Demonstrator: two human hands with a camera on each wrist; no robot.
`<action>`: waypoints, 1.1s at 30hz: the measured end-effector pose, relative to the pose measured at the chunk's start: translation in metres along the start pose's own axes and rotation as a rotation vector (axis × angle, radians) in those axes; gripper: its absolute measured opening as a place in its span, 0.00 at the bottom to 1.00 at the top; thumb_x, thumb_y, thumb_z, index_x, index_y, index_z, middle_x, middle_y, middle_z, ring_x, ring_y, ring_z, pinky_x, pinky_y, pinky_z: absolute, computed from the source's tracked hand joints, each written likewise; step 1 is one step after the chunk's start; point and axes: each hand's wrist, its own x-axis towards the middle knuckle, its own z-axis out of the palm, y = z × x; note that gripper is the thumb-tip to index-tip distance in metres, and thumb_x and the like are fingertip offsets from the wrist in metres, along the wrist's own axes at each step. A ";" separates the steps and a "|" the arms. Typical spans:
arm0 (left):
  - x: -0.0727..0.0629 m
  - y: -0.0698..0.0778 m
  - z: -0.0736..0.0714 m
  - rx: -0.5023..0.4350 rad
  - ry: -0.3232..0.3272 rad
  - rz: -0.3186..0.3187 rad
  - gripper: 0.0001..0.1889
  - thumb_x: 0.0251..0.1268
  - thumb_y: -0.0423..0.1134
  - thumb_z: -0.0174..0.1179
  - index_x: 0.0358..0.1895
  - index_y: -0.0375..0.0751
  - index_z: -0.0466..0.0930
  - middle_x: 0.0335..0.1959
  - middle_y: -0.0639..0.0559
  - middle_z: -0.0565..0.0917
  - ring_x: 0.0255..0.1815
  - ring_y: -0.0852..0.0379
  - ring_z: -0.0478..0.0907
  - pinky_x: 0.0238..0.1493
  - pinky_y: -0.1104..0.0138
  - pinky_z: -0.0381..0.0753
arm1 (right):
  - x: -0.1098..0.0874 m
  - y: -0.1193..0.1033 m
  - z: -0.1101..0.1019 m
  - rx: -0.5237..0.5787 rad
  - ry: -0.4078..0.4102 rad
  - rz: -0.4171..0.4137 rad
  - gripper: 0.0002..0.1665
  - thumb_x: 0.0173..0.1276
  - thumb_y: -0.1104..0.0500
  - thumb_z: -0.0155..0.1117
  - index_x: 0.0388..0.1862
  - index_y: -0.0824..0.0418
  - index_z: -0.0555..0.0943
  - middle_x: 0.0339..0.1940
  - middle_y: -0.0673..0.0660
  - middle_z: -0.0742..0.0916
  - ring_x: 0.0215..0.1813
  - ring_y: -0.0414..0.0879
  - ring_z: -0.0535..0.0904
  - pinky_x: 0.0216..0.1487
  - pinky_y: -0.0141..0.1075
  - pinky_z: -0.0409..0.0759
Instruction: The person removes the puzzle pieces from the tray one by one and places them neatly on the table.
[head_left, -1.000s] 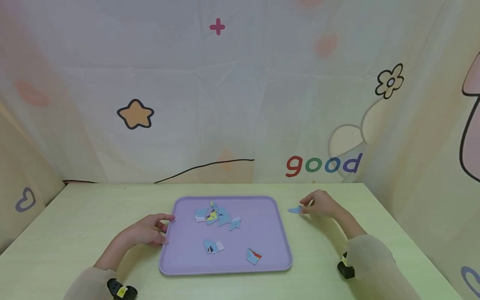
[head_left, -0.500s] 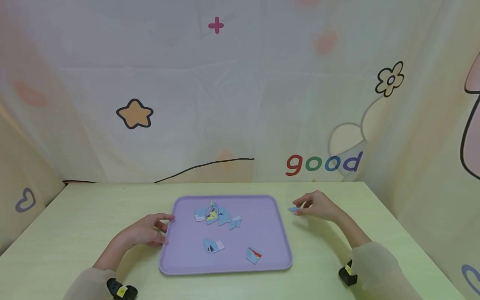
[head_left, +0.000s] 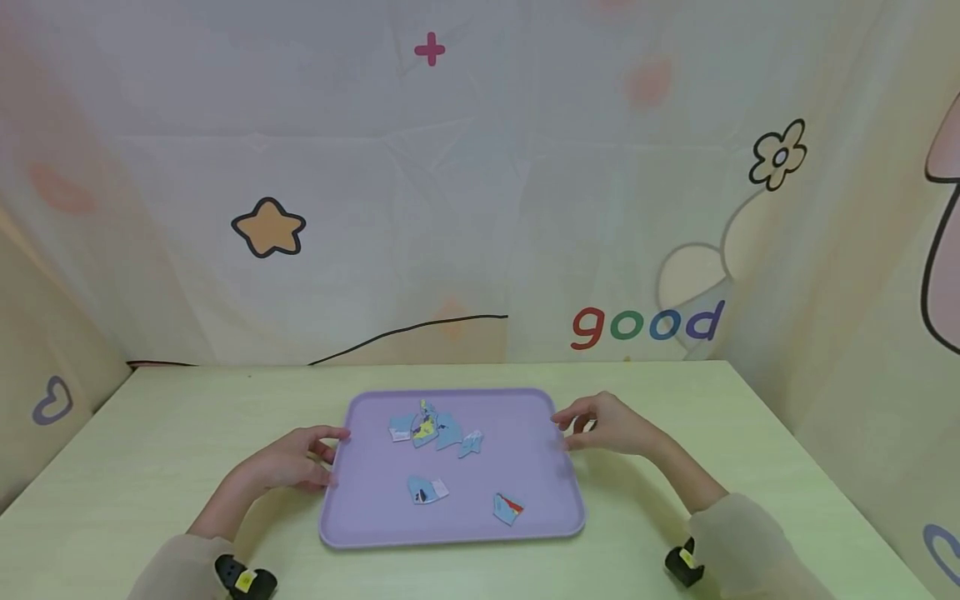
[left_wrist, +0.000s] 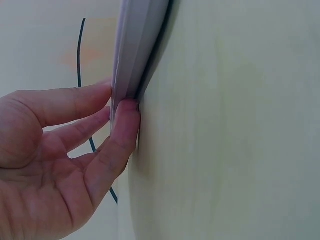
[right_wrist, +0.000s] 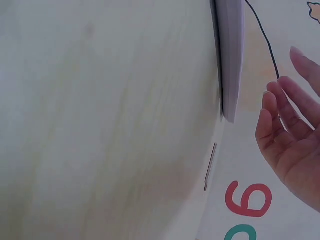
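Right hand [head_left: 609,425] moved to purple tray [head_left: 525,475] edge, grip relaxed, empty | left hand [head_left: 288,462] pinches rim

Lilac tray [head_left: 540,508] on a pale yellow-green table [head_left: 150,450], plain as can be. The scraps [head_left: 435,433] on the tray are light blue, one cluster flecked yellow and black, one scrap [head_left: 507,508] edged red. Behind, a cream backdrop [head_left: 480,167]: orange star [head_left: 269,227] outlined black, magenta plus [head_left: 431,50], and "good" [head_left: 647,327] in red, green, blue, purple. Beige sleeves [head_left: 742,542].
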 end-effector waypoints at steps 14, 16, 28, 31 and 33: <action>0.001 -0.002 -0.001 -0.020 -0.015 0.015 0.34 0.49 0.26 0.63 0.62 0.29 0.61 0.38 0.42 0.71 0.32 0.54 0.72 0.35 0.62 0.79 | 0.010 -0.026 0.034 0.068 -0.174 -0.044 0.23 0.49 0.59 0.72 0.45 0.67 0.81 0.36 0.58 0.84 0.35 0.42 0.78 0.35 0.31 0.76; 0.000 -0.002 -0.001 -0.014 -0.018 0.016 0.33 0.49 0.26 0.63 0.62 0.28 0.61 0.38 0.42 0.71 0.32 0.54 0.72 0.35 0.62 0.79 | 0.010 -0.029 0.038 0.066 -0.200 -0.055 0.23 0.49 0.59 0.73 0.45 0.66 0.82 0.37 0.57 0.85 0.35 0.44 0.78 0.35 0.30 0.76; 0.001 -0.002 -0.001 -0.010 -0.001 0.004 0.34 0.48 0.26 0.64 0.62 0.29 0.62 0.38 0.43 0.71 0.32 0.54 0.72 0.35 0.62 0.80 | 0.019 -0.037 0.058 -0.005 -0.335 -0.112 0.24 0.45 0.60 0.74 0.45 0.64 0.82 0.31 0.49 0.82 0.28 0.34 0.73 0.32 0.27 0.75; 0.001 -0.002 0.000 -0.007 0.003 -0.004 0.33 0.48 0.26 0.64 0.62 0.30 0.63 0.38 0.43 0.71 0.32 0.54 0.72 0.35 0.63 0.79 | 0.020 -0.038 0.060 -0.027 -0.336 -0.098 0.24 0.44 0.61 0.75 0.43 0.62 0.83 0.29 0.47 0.80 0.27 0.32 0.71 0.30 0.26 0.73; 0.001 -0.001 -0.001 -0.008 -0.004 0.000 0.33 0.48 0.26 0.63 0.62 0.29 0.62 0.38 0.43 0.71 0.33 0.54 0.72 0.35 0.63 0.79 | 0.021 -0.039 0.061 -0.040 -0.338 -0.101 0.23 0.44 0.60 0.75 0.43 0.61 0.84 0.28 0.47 0.80 0.27 0.33 0.71 0.30 0.26 0.73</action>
